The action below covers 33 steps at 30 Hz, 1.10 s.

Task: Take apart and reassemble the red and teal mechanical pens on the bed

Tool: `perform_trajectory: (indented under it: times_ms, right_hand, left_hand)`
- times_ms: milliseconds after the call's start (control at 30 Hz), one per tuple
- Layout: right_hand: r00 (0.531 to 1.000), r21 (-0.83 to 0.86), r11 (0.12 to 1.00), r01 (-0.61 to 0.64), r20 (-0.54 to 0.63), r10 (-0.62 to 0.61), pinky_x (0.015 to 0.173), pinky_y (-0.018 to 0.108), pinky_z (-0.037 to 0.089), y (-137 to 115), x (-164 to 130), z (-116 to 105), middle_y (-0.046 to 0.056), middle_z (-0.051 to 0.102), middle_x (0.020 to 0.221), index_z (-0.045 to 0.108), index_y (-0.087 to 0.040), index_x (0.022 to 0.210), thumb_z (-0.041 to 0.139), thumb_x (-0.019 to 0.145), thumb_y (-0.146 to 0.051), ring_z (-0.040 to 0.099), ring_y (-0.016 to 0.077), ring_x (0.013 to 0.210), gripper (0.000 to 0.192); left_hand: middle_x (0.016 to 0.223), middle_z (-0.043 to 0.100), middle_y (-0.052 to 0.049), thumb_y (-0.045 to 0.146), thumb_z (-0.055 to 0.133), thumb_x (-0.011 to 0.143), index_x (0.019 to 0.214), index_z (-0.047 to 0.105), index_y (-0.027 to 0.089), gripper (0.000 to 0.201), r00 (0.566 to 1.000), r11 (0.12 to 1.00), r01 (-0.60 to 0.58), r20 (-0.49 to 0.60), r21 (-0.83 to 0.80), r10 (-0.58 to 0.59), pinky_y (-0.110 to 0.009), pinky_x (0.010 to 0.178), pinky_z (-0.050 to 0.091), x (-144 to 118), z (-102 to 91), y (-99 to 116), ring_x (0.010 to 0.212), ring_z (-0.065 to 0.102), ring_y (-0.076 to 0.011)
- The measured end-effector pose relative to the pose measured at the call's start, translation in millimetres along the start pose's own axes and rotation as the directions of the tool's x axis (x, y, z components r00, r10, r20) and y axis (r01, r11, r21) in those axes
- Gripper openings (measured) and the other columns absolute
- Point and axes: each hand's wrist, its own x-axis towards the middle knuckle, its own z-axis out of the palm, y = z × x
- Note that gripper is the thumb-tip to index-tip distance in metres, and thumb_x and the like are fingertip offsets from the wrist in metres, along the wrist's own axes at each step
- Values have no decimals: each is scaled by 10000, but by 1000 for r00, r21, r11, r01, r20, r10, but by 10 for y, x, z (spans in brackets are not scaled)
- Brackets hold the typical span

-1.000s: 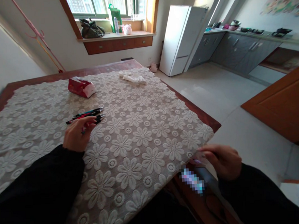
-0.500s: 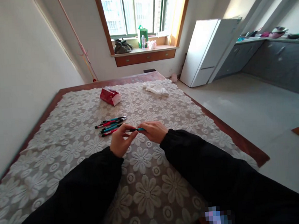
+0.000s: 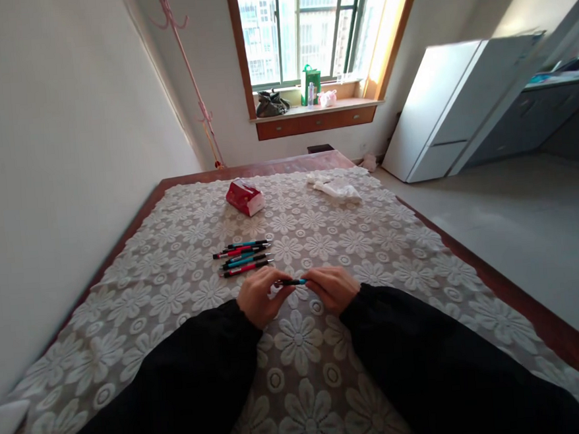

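Head view shows left hand and right hand pinching shut on a slim blue-and-black pen, level between them.

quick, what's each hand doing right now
left hand: closed on one end of the blue pen
right hand: closed on the pen's other end
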Motion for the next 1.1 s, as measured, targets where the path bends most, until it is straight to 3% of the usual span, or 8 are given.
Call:
perform_trajectory:
  times_ms: [133,300,467,533,633,800,967,1100]
  right_hand:
    - [989,-205,979,-15,141,45,568,275,287,-37,-1,9,48,728,774,628,-190,906,398,1017,-300,631,157,633,278]
    - [965,-330,944,-26,237,109,533,302,159,-124,12,-6,33,727,737,613,-200,883,482,992,-282,595,139,564,189]
    - [988,-331,942,54,157,-2,563,306,192,-87,18,18,22,706,724,593,-203,835,509,990,-267,584,139,588,187]
    - [996,-324,944,59,85,-34,598,292,245,-31,23,29,24,693,713,583,-198,822,501,998,-275,584,141,611,209]
    - [998,-313,948,56,10,-55,655,279,307,45,24,41,28,697,753,596,-194,854,475,1009,-271,591,143,651,211]
    - [991,-270,957,105,-48,-122,669,277,331,84,-3,63,33,704,815,628,-191,944,444,1032,-291,601,145,680,228]
    - [991,-232,967,101,-68,-119,674,274,341,83,-13,72,32,696,821,634,-194,969,442,1036,-305,599,141,691,231]
    - [985,-259,957,127,-82,-153,687,283,352,82,-6,70,33,693,814,631,-196,956,453,1035,-319,603,149,707,230]
  left_hand:
    - [836,697,-52,366,507,998,917,663,244,214,986,955,-123,143,270,87,-349,725,498,-12,-12,38,830,605,-211]
    - [760,669,-36,313,485,987,800,631,245,247,977,957,-91,210,274,33,-352,661,451,1,-18,71,762,571,-208]
    - [575,565,-13,323,320,1051,632,568,229,496,971,972,-46,239,232,-11,-330,604,405,6,-15,41,622,529,-183]
    - [740,673,-20,361,374,1047,831,662,239,380,981,978,-42,196,206,1,-325,677,448,3,-6,13,752,595,-195]
    - [959,717,-45,402,553,984,1112,644,246,222,997,984,-26,70,174,14,-333,760,486,-5,5,-19,893,630,-214]
    - [776,670,-39,380,496,1007,897,676,241,253,997,976,4,79,220,-22,-330,707,476,-9,-7,-5,787,625,-202]
    - [933,720,-48,469,644,918,1046,669,221,280,999,978,-1,37,207,-7,-358,769,478,5,-4,-8,871,615,-229]
    - [838,719,-31,392,497,1012,882,686,225,284,997,981,1,73,194,-16,-355,785,462,16,-9,-10,854,596,-220]
